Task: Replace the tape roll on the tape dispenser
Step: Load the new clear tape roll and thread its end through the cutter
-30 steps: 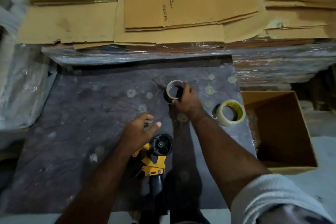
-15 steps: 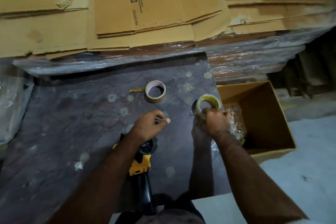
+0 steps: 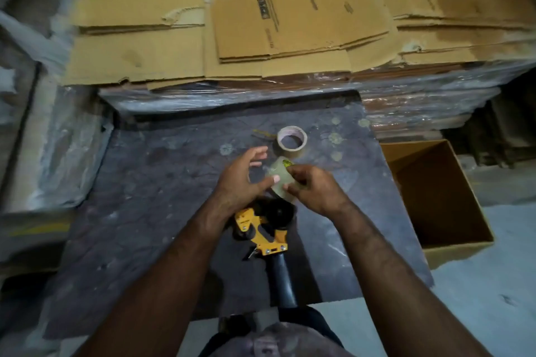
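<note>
A yellow and black tape dispenser (image 3: 262,233) lies on the dark mat (image 3: 145,211), its black handle toward me and its black hub bare. Just above the hub, my right hand (image 3: 314,190) grips a clear tape roll (image 3: 280,175) with a yellow label, blurred by motion. My left hand (image 3: 242,180) hovers beside the roll with fingers spread, its thumb close to the roll's edge; it holds nothing. A nearly used-up roll with a brown core (image 3: 291,141) lies flat on the mat farther back.
An open cardboard box (image 3: 441,243) stands at the mat's right edge. Flattened cartons (image 3: 261,38) are stacked on a plastic-wrapped pallet behind the mat. Wrapped bundles (image 3: 58,148) lie to the left. Pale floor (image 3: 478,313) shows at the lower right.
My right hand set down the brown-core roll, picked up the clear roll beside the box and carried it left, over the dispenser. My left hand rose off the dispenser toward the roll.
</note>
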The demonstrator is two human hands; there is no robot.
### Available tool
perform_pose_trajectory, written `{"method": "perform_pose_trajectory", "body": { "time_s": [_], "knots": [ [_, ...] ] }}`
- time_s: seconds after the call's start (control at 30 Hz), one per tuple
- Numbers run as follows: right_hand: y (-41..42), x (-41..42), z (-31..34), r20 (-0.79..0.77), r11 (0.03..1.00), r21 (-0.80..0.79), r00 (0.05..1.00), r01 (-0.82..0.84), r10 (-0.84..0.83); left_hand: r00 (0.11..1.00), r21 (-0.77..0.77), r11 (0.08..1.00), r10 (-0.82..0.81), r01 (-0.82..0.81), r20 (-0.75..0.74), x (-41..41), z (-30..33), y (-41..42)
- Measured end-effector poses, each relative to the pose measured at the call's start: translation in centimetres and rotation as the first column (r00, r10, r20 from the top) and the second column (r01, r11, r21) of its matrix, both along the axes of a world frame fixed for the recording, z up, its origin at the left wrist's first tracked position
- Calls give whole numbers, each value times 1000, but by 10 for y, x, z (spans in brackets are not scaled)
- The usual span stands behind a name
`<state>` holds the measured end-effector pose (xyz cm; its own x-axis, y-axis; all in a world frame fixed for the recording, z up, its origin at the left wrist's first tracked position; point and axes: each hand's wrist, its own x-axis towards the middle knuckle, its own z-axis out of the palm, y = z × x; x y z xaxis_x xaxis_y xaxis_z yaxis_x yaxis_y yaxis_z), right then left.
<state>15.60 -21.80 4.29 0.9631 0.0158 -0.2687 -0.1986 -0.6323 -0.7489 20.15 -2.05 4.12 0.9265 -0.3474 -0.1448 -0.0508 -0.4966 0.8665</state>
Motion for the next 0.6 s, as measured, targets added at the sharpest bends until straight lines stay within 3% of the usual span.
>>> {"method": "perform_pose_trajectory", "body": {
  "time_s": [0.13,0.33,0.47,0.6],
  "knots": [
    [61,-21,28,0,991,112,997,-76,76,998,-61,997,50,-48,31,-15,15,59],
    [112,-49,50,10,981,184,999,-55,54,993,-160,986,64,-48,99,-41,27,112],
    [129,-65,54,10,982,183,999,34,-36,994,-137,990,24,-9,105,-52,31,118],
    [131,-75,52,30,988,113,994,102,-106,999,-187,982,28,-25,18,-57,33,115]
  ]
}}
